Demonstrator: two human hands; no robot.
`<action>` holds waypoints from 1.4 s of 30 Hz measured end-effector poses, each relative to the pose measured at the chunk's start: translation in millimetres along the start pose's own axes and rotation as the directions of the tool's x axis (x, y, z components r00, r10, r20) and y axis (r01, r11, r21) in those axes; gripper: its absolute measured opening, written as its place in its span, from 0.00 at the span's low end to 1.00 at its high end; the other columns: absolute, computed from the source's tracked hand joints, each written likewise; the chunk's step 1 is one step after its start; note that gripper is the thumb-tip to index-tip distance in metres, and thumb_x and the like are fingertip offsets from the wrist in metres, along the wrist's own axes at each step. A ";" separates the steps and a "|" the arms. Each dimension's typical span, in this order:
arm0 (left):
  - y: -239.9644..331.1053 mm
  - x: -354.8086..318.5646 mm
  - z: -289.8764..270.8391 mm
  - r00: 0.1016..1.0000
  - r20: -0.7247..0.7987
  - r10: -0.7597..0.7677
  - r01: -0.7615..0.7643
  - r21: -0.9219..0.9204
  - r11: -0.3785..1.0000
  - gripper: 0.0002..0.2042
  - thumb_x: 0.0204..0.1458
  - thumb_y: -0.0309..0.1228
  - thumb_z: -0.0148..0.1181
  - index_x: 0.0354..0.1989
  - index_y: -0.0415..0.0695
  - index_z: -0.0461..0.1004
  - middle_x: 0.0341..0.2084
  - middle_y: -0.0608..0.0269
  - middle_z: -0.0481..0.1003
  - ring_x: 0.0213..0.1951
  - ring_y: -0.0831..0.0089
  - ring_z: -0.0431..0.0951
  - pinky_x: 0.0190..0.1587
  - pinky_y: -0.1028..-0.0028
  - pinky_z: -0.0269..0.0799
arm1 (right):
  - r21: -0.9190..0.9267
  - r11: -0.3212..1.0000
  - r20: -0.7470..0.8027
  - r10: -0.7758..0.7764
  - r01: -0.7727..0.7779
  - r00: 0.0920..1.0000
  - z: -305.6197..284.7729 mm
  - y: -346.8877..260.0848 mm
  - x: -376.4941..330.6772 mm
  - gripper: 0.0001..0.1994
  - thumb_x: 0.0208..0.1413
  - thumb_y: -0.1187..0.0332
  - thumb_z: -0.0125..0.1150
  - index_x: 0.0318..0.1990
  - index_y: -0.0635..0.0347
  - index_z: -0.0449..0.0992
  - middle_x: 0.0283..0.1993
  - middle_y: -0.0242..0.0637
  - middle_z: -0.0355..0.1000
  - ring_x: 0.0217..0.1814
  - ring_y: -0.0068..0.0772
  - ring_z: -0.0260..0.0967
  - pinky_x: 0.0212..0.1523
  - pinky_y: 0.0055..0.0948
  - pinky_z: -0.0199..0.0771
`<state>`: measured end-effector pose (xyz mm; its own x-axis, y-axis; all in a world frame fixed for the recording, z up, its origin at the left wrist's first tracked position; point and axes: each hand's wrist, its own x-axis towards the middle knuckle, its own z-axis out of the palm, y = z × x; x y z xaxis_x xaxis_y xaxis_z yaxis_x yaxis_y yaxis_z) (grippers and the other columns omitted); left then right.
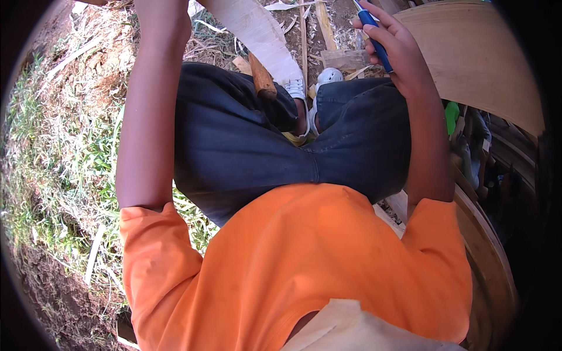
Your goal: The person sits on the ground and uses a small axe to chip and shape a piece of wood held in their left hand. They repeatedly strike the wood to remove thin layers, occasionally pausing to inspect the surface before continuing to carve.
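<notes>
My right hand (pixel 395 50), at the upper right, is closed round the blue handle of a slim tool (pixel 380 47). Its thin tip runs off the top edge, so its exact kind does not show. My left arm stretches up to the top edge, where only the wrist end of my left hand (pixel 167 20) shows; the fingers are out of the picture. Beside that wrist a pale, flat wooden strip (pixel 257 35) slants down toward my shoes. A brown, rounded wooden piece (pixel 261 79) lies at its lower end, near my bent leg.
A wide curved wooden sheet (pixel 468 52) stands right of my right hand. Below it are stacked wood pieces (pixel 486 234) and a green object (pixel 451 117). Wood scraps and shavings (pixel 325 26) litter the ground ahead. Grass (pixel 70 164) and soil spread on the left.
</notes>
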<state>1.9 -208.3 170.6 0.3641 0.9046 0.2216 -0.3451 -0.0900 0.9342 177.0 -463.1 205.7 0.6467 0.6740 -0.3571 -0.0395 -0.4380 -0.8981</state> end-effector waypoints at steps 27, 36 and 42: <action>-122.9 53.8 -65.0 0.528 0.278 -0.802 -0.232 0.956 0.178 0.19 0.56 0.35 0.62 0.55 0.42 0.80 0.32 0.50 0.85 0.29 0.65 0.87 0.34 0.66 0.84 | -0.575 0.816 0.435 0.234 0.068 0.869 113.2 93.9 138.2 0.27 0.64 0.69 0.45 0.71 0.56 0.65 0.24 0.38 0.74 0.19 0.28 0.73 0.21 0.30 0.77; -129.9 10.0 -43.5 0.497 0.142 -0.856 0.207 0.939 0.276 0.23 0.62 0.39 0.58 0.62 0.42 0.75 0.43 0.53 0.82 0.38 0.70 0.84 0.37 0.69 0.86 | -0.395 0.911 0.440 0.299 -0.117 0.847 122.9 93.6 140.2 0.13 0.54 0.69 0.50 0.26 0.69 0.78 0.18 0.42 0.73 0.17 0.34 0.72 0.18 0.34 0.74; -140.4 15.6 -36.2 0.500 0.124 -0.857 0.314 0.896 0.313 0.22 0.63 0.39 0.58 0.63 0.44 0.75 0.42 0.55 0.81 0.38 0.71 0.83 0.35 0.68 0.86 | -0.488 0.867 0.477 0.361 -0.100 0.801 120.3 95.2 149.8 0.24 0.60 0.69 0.47 0.64 0.62 0.71 0.21 0.37 0.71 0.14 0.26 0.67 0.15 0.29 0.70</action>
<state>24.7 -166.4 32.7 0.5850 0.4777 -0.6555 0.7818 -0.1172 0.6124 178.5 -332.3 35.9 0.1407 0.6656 -0.7329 0.2725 -0.7377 -0.6177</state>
